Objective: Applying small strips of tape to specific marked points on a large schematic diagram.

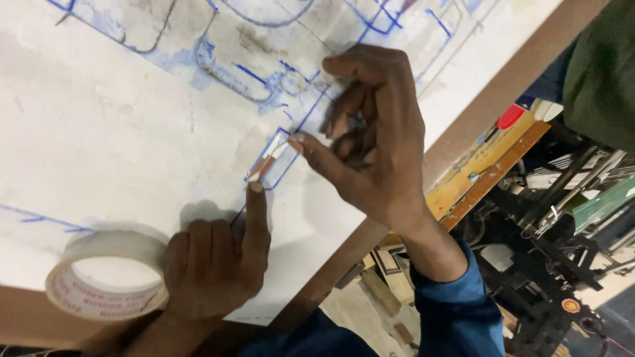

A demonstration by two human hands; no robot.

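A small flat strip [268,160], white with a brown band, lies on a white sheet [99,132] inside a blue-drawn rectangle. My left hand [215,261] rests on the sheet with its index finger stretched out, the tip pressing the strip's near end. My right hand [370,142] reaches in from the right, its thumb tip touching the strip's far end while the other fingers curl above the blue lines. A roll of clear tape [106,274] lies flat just left of my left hand, touching it. Blue sleeves cover both forearms.
The sheet with blue line drawings lies on a brown wooden board [503,86] whose edge runs diagonally on the right. Beyond the edge, lower down, are a yellow-orange panel [476,165], metal rods and clutter [569,192], and wood scraps [383,284]. A green cloth [605,66] hangs top right.
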